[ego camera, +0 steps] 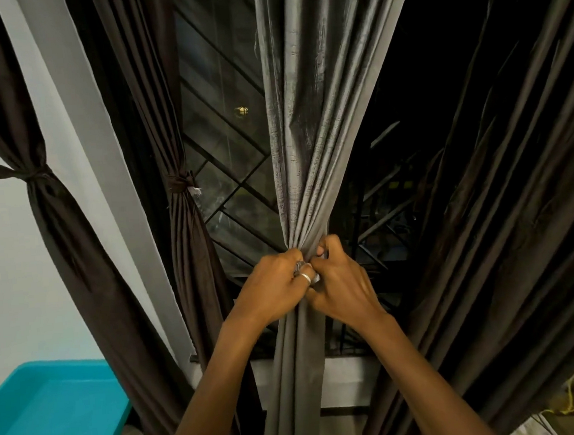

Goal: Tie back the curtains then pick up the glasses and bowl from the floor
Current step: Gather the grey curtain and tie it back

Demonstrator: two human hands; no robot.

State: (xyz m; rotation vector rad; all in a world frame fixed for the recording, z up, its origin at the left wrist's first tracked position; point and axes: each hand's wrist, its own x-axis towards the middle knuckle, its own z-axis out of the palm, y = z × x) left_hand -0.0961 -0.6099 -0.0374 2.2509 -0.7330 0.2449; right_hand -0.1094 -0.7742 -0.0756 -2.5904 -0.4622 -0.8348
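1. Hands both clench the grey curtain (301, 130), gathering it into a tight bunch at frame centre. The left hand (274, 288) grasps from the bunch's 9 o'clock side and the right hand (344, 285) from its 3 o'clock side, knuckles almost touching.
2. A silver ring (305, 277) sits on the left hand.
3. Toward 9 o'clock hang the wall-side brown curtain (63, 235) and the window-side brown curtain (190, 231), each knotted at mid-height.
4. At 3 o'clock the loose dark curtain (517, 199) hangs untied.
5. A teal tub (54, 417) lies at 8 o'clock.
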